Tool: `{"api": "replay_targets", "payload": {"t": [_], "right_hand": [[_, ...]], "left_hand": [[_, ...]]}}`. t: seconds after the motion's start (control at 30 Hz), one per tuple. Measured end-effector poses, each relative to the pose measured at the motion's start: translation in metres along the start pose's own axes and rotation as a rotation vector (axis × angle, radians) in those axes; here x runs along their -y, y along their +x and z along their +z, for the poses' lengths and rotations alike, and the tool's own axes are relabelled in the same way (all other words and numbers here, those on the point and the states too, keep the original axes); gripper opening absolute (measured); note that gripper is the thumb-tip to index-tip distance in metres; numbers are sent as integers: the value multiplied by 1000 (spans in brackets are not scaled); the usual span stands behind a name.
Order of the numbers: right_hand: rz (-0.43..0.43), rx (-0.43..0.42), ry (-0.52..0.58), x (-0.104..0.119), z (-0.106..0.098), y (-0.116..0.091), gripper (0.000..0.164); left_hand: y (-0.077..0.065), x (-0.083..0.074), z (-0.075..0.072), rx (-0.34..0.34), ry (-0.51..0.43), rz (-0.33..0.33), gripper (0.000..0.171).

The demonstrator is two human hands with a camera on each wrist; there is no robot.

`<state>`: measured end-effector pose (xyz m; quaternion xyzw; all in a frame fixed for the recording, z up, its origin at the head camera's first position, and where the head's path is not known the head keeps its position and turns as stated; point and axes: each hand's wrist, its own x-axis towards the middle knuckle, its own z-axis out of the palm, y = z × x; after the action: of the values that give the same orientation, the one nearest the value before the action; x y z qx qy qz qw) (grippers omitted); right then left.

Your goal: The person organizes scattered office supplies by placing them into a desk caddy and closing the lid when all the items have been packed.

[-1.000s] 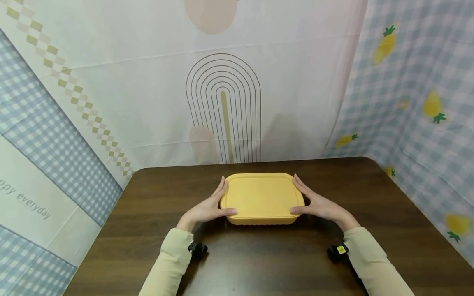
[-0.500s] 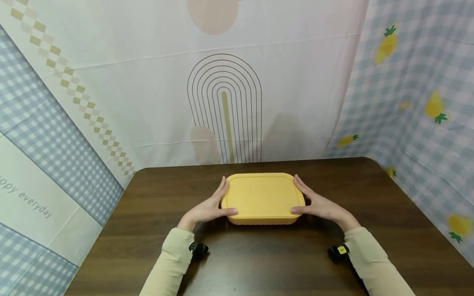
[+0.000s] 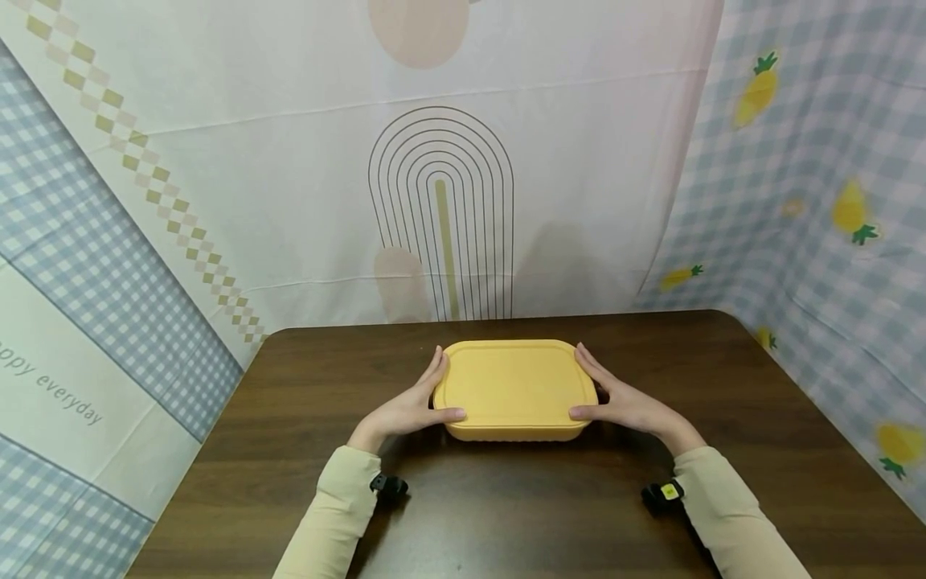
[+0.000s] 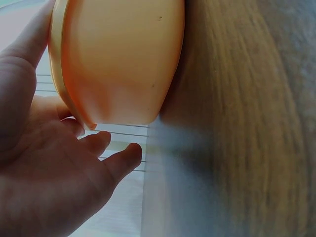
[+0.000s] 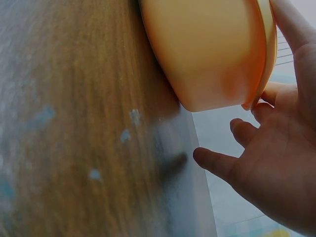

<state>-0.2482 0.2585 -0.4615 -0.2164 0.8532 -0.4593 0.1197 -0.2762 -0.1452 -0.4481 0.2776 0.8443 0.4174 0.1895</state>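
Observation:
A yellow rectangular food container (image 3: 515, 433) with rounded corners sits on the table, its matching yellow lid (image 3: 517, 382) on top. My left hand (image 3: 405, 412) holds the lid's left end, thumb on the near corner and fingertips at the far corner. At the right end my right hand (image 3: 631, 404) grips in mirror fashion. In the left wrist view, some fingers (image 4: 98, 143) are bent at the lid's rim while the lower ones stick out free below it. The right wrist view has the same hold, with the little finger (image 5: 215, 160) extended away from the container wall. The container's inside is hidden.
The dark wooden table (image 3: 492, 515) reaches back to a white patterned cloth (image 3: 304, 209). Blue checked cloth with pineapples (image 3: 796, 201) hangs on the right, and more checked cloth (image 3: 94, 209) on the left. Black wrist cameras (image 3: 389, 486) sit on both cuffs.
Both hands keep their hold and the container stays in place. The whole head view has shifted very slightly.

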Motion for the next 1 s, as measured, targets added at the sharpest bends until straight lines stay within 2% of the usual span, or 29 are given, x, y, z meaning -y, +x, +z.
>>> {"api": "replay_targets", "payload": {"t": [0.5,1.0], "right_hand": [[1,7,-2,2,1,3,101],[-4,-9,20,0,1,-1,100]], "left_hand": [[-4,-2,-2,-14,-9,-11,110],[-3,-3,1,-15,-7,14,108]]}}
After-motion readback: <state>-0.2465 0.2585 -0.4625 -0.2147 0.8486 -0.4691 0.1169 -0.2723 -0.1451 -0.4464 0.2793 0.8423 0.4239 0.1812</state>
